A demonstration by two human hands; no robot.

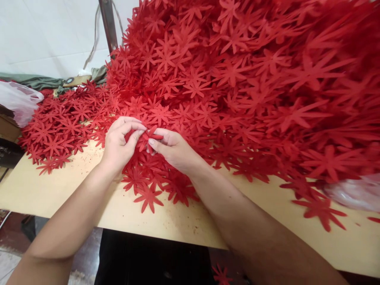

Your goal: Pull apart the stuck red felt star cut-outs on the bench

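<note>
Between my two hands is a red flower-shaped cutout (149, 136) with narrow petals, some of them bunched or raised. My left hand (120, 136) pinches its left side between thumb and fingers. From the other side, my right hand (169, 144) grips it, thumb on top and fingertips mostly hidden beneath. Just below the hands, a small group of similar red cutouts (150, 196) lies on the pale tabletop (74, 190). Directly behind them rises a large heap of the same cutouts (225, 79).
Another, flatter pile of red cutouts (59, 126) spreads at the left, by a white plastic bag (20, 101). Clear plastic (356, 192) lies at the right. Dark green cloth (32, 81) and a metal post (108, 25) stand at the back. One cutout (221, 274) is below the table edge.
</note>
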